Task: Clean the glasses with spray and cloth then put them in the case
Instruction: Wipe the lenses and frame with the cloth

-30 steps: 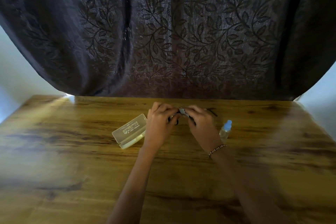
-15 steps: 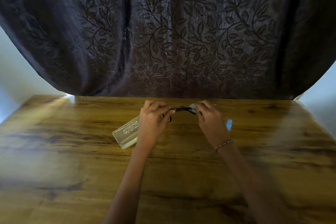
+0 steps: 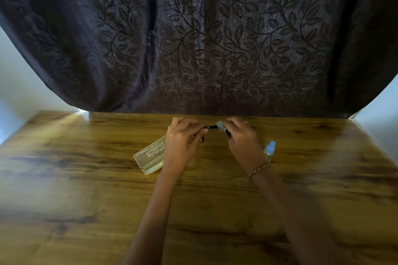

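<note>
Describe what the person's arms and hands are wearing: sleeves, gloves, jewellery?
The left forearm and right forearm are bare: no sleeves, no gloves. The right hand has a thin ring on one finger and a dark beaded bracelet at its wrist. The left hand shows no jewellery.

Either side of the two forearms, the near half of the table (image 3: 90,211) lies bare, giving wide room in from left or right. At the back the dark curtain (image 3: 193,38) hangs down to the far edge, just behind the hands. The case (image 3: 150,154) lies against the left hand (image 3: 183,146) on its outer side, and the spray bottle (image 3: 270,149) stands close by the right hand (image 3: 243,144). The glasses (image 3: 210,127) span the gap between the hands; the table beneath seems free, though it is dim.
</note>
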A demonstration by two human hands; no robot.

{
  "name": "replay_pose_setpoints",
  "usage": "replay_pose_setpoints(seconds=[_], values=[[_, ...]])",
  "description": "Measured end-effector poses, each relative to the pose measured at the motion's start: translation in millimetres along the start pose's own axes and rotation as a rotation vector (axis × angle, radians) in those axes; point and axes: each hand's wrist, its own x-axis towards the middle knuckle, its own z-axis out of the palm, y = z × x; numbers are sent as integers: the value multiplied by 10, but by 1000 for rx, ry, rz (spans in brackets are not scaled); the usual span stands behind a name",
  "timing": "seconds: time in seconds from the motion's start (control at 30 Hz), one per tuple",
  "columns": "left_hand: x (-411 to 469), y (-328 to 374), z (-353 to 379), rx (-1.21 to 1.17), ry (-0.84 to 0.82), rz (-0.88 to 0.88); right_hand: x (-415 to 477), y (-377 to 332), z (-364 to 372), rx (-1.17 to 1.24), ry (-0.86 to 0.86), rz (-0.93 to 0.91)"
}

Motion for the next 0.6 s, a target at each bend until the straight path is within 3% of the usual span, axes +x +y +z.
replay_pose_setpoints(seconds=[0.23,0.6], values=[[-36,-80,-36,-27,35,-45,-21,184,-46,-17,12,118],[-8,-6,12,4,26,17,48,-165,20,62,-46,-37]])
